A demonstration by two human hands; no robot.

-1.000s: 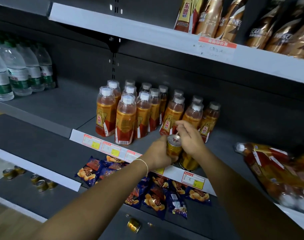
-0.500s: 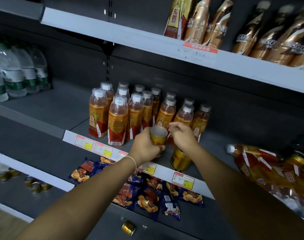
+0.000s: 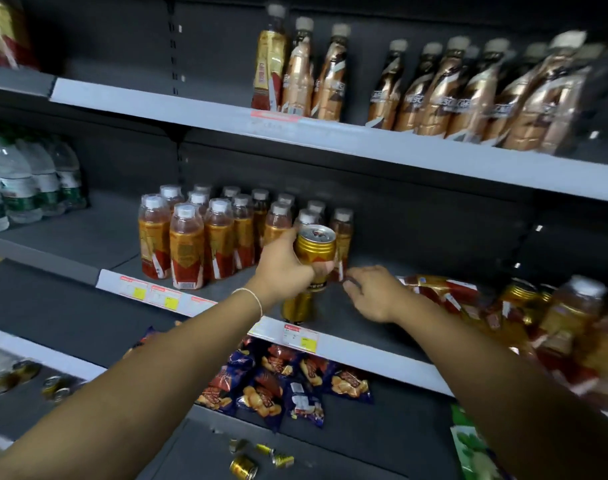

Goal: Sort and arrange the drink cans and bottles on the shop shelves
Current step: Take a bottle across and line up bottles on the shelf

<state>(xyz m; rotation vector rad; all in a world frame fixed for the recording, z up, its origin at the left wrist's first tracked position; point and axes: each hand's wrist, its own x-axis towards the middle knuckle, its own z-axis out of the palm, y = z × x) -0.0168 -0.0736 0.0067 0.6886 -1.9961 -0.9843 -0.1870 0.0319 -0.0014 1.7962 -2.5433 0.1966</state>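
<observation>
Lifted higher than half a second ago, the gold can [image 3: 315, 251] is now hanging clear above the second gold can [image 3: 297, 308], and the right hand [image 3: 375, 294] is sitting off to the right instead of touching the can's top.

The middle shelf [image 3: 347, 329] is carrying most of the stock, with the upper shelf [image 3: 191, 112] running above it. Brown coffee bottles [image 3: 468, 95] are standing in a row on the upper shelf (badly blurred toward the right). Orange-labelled bottles [image 3: 223, 240] are standing in a tight block on the middle shelf, just behind both hands. Water bottles [image 3: 25, 188] are standing at the far left. A blurred heap of bottles [image 3: 444, 292] is lying on its side at the right end of the middle shelf. Snack packets [image 3: 285, 386] are lying on the shelf below.

The left hand [image 3: 283, 271] is gripping the gold can, its fingers [image 3: 285, 239] wrapping round the can's body and keeping it nearly upright. The right hand's fingers are curling loosely and holding nothing, their tips near the base of the rightmost orange-labelled bottle. The second gold can is standing at the front edge of the middle shelf, directly under the held one. Small cans [image 3: 243, 467] are lying scattered on the lowest shelf
</observation>
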